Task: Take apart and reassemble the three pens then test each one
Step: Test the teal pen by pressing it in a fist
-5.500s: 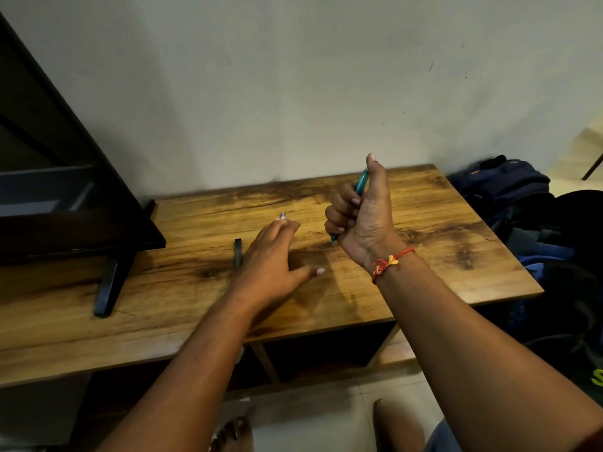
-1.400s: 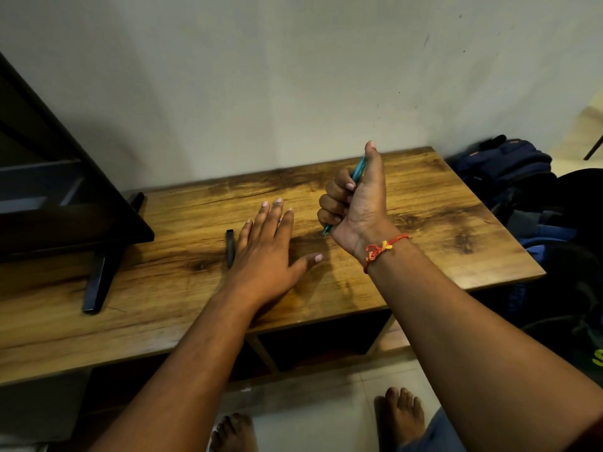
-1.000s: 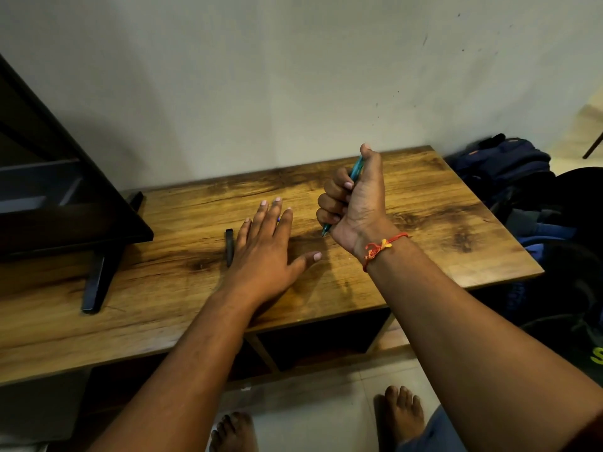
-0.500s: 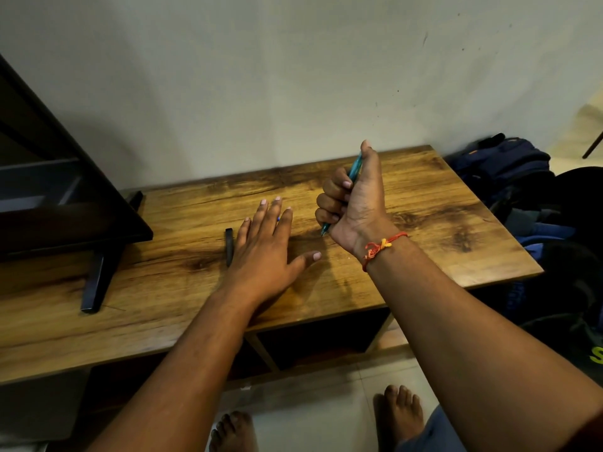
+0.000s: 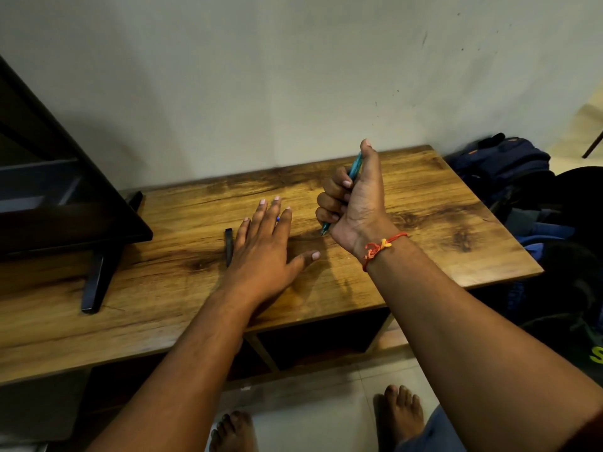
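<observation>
My right hand (image 5: 354, 203) grips a teal pen (image 5: 354, 166) in a fist, thumb raised over its top end, tip pointing down toward the wooden table (image 5: 424, 216). My left hand (image 5: 264, 246) lies flat on the table with fingers straight and thumb spread. A black pen (image 5: 229, 244) lies on the table just left of that hand. A speck of blue (image 5: 278, 219) shows between the left fingers; what lies under the hand is hidden.
A dark monitor (image 5: 58, 203) on a stand (image 5: 98, 282) fills the table's left part. The wall runs right behind the table. Backpacks and bags (image 5: 509, 171) are piled on the floor to the right. My bare feet (image 5: 399, 415) stand on the tiles below.
Almost nothing has moved in the last second. My left hand, which earlier reached with curled fingers near a small silver part, now lies flat; my right hand still holds the teal pen upright.
</observation>
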